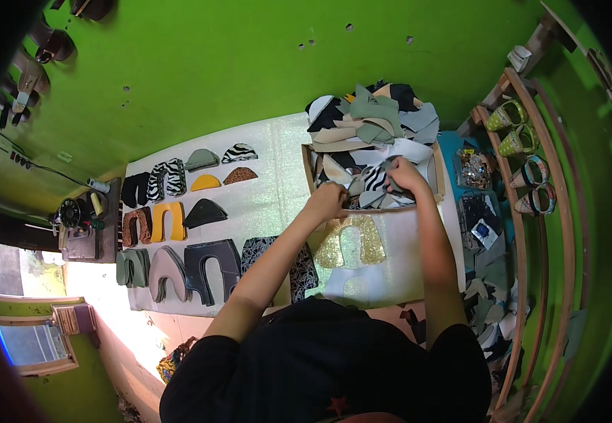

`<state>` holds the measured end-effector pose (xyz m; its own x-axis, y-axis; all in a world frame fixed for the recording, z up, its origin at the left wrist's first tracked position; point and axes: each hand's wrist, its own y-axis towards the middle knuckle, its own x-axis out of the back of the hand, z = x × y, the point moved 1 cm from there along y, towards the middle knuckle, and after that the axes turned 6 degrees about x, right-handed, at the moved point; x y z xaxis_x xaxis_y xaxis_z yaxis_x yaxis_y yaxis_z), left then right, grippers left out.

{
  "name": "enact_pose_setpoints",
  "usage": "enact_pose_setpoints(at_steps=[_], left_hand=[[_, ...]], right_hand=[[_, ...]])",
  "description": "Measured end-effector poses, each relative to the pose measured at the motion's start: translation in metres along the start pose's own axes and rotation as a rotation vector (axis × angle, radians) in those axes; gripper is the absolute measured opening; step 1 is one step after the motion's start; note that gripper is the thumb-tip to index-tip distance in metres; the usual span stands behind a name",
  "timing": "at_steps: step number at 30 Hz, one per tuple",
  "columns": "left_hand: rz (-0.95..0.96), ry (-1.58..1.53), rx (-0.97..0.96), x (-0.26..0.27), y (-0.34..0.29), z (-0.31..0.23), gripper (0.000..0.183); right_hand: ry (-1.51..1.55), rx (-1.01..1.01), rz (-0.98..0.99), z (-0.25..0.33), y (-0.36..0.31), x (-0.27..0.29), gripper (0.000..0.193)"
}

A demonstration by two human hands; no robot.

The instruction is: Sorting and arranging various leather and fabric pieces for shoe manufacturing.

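box [439, 176] holding mixed scraps [376, 116] | left hand [328, 202] reaching in at front, grip: can't tell | right hand [406, 175] reaching in, grip: can't tell | striped scrap [375, 179] lying inside, between hands

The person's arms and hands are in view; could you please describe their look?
The left hand and right hand are ungloved, and the forearms are bare. The short sleeves are plain black, like the top. No watch or bracelet shows.

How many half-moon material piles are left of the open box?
5: grey-green pile, zebra-striped pile at the back; yellow pile, brown spotted pile in the middle; black pile nearest you.
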<state>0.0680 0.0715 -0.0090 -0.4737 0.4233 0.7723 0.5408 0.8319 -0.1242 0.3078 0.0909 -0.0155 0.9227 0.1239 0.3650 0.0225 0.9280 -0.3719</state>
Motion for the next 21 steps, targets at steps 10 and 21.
enact_pose_setpoints(at_steps=[10,21], left_hand=[[0.089,0.337,0.323,-0.026,0.042,-0.031,0.021],[-0.196,0.168,0.249,-0.017,0.034,-0.025,0.028]], right_hand=[[0.358,0.101,-0.08,0.019,-0.031,0.007,0.026],[0.384,0.253,-0.426,0.01,-0.055,0.005,0.024]])
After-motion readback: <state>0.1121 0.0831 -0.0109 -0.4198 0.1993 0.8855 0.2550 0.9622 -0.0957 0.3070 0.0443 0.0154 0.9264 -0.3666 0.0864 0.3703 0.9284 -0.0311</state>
